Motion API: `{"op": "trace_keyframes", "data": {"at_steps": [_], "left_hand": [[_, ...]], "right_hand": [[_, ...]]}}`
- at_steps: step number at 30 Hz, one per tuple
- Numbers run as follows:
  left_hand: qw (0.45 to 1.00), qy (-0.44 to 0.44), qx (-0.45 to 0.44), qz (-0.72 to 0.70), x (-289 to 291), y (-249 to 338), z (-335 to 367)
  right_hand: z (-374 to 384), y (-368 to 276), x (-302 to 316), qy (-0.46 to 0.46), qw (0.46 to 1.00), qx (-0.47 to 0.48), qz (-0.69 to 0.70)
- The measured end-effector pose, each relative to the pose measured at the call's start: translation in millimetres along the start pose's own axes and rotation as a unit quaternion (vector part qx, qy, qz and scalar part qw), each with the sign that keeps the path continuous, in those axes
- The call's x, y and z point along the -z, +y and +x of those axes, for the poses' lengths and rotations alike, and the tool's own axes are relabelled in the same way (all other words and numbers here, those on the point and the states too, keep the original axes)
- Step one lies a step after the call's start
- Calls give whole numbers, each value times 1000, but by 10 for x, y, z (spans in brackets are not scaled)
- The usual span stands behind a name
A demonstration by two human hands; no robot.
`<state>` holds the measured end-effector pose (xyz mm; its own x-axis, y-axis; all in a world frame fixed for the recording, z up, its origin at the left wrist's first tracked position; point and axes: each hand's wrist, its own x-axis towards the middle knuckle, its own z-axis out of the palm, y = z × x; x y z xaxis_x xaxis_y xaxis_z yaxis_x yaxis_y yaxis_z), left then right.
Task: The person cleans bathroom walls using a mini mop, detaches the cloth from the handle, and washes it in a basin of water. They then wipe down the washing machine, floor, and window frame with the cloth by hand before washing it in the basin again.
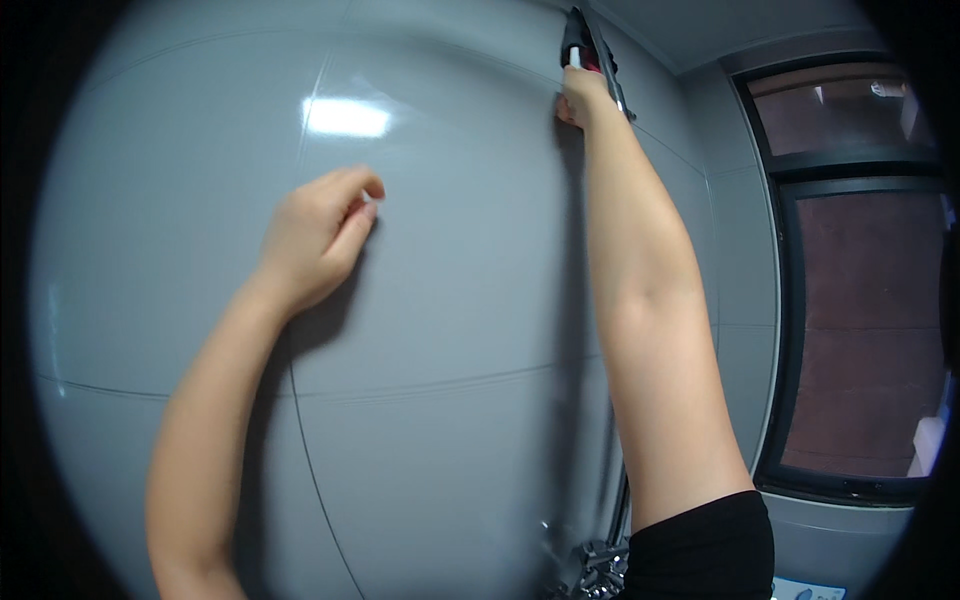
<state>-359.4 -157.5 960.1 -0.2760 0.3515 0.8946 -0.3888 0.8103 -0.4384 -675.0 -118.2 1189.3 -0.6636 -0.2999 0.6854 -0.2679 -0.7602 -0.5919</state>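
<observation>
My left hand [322, 235] is raised in front of the grey tiled wall [450, 270]. Its thumb and fingers are curled together in a pinch; whatever lies between them, if anything, is too small to make out. High up, my right arm stretches to a dark shelf-like fixture [600, 50] by the wall. There my right hand [582, 98] is closed, with its fingers curled and partly hidden. A short white piece [574, 57] shows just above that hand, and something red sits beside it; I cannot tell what either is.
A dark-framed window [790, 300] stands on the right. Low down beside my right arm are a chrome shower mixer [600, 565] and an upright pipe [617, 500]. A blue and white printed item [808, 590] shows at the lower edge.
</observation>
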Motion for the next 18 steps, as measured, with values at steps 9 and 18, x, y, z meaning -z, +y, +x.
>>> {"op": "trace_keyframes", "data": {"at_steps": [9,18], "left_hand": [[994,48,100,-11,-49,155,-230],[987,45,114,-100,-361,844,-734]], "right_hand": [[-1238,740,248,-104,986,128,-22],[-2750,1919,973,-29,990,105,-90]]}}
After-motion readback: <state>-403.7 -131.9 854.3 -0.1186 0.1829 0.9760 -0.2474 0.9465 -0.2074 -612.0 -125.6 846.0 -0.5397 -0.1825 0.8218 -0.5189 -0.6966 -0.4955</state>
